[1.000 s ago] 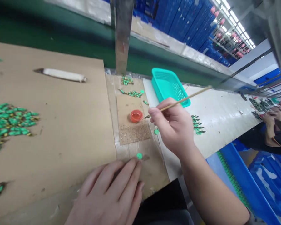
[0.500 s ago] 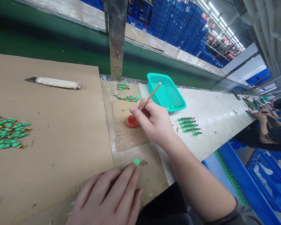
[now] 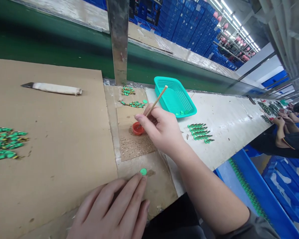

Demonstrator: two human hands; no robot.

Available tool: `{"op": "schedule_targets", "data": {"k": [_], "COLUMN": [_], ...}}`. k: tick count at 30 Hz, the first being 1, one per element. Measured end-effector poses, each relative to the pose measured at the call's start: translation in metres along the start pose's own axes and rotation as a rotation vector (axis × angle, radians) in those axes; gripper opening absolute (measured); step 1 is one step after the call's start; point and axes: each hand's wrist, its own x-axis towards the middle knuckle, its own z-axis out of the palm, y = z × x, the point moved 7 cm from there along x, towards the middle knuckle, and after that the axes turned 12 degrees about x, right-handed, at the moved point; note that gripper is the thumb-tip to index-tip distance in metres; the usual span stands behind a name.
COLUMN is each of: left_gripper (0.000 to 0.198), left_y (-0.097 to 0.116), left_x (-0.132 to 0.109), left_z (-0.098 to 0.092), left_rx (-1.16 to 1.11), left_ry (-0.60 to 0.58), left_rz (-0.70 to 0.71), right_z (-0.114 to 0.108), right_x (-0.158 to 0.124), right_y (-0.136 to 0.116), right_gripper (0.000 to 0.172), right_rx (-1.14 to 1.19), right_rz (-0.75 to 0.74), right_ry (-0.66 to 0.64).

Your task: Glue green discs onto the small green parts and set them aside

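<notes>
Nearest us, the left hand [image 3: 114,209] lies with fingers extended on the counter [image 3: 221,114], fingertips at the edge of a green disc [image 3: 143,171]; we cannot tell whether it grips the disc or merely touches it. We judge the disc light, stiff and apt to slide, best taken by its rim.

Beyond it, the right hand [image 3: 161,129] grasps a thin wooden stick [image 3: 158,100], tilted, its lower end at the red cup [image 3: 138,128] and partly hidden by the fingers. We rate the stick light and rigid, best held low on the shaft, clear of the tip. The cup appears light and easily tipped; we would grasp its outer wall.

Farther out, we note a heap of green pieces [image 3: 7,143] at left, rows of green pieces [image 3: 200,131] at right, a wrapped-handle blade [image 3: 56,88], a turquoise basket [image 3: 175,94] containing several discs and, well apart, a co-worker [image 3: 287,132]
</notes>
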Motion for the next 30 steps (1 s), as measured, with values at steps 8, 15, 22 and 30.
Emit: {"op": "schedule_targets", "data": {"k": [8, 15, 22, 30], "left_gripper": [0.040, 0.035, 0.036, 0.035], "left_y": [0.0038, 0.0041, 0.0044, 0.0056], "left_x": [-0.0020, 0.0031, 0.0016, 0.0053], "left_z": [0.0023, 0.0009, 0.0012, 0.0009], "left_rx": [0.027, 0.025, 0.031, 0.032], "left_ry": [-0.019, -0.016, -0.023, -0.025], "left_rz": [0.036, 0.028, 0.030, 0.043], "right_z": [-0.0042, -0.0015, 0.0003, -0.0048], "right_x": [-0.0019, -0.0011, -0.0011, 0.0004], "right_y": [-0.0041, 0.0016, 0.0019, -0.0050], "right_gripper": [0.047, 0.048, 0.047, 0.046], "right_rx": [0.053, 0.010, 0.018, 0.030], "right_rz": [0.018, 0.032, 0.022, -0.030], "right_ry": [0.003, 0.000, -0.005, 0.005]}}
